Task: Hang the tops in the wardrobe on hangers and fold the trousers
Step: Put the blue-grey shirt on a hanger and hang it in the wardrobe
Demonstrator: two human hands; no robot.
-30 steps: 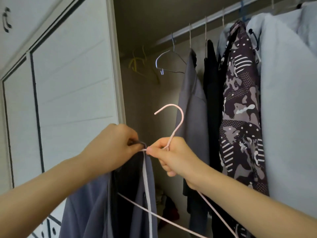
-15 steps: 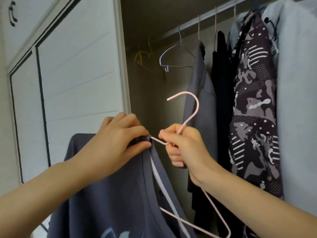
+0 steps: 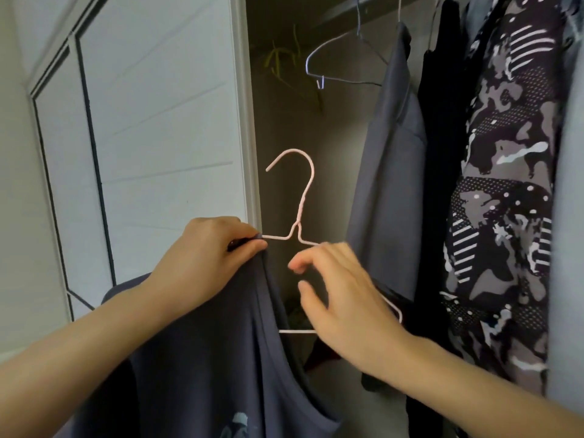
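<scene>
left hand point(image 3: 207, 260) pinching top point(image 3: 221, 358) onto pink hanger point(image 3: 303, 197)

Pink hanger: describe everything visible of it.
The pink hanger is thin wire, seemingly coated pale pink, with a twisted neck. It stands upright, hook opening leftward, not on any rail. Its left arm runs into the neckline of the grey top, pinched there by the left hand. The blurred right hand, fingers loose, covers part of its right arm; contact is unclear. Its right corner and part of the bottom bar show.
</scene>
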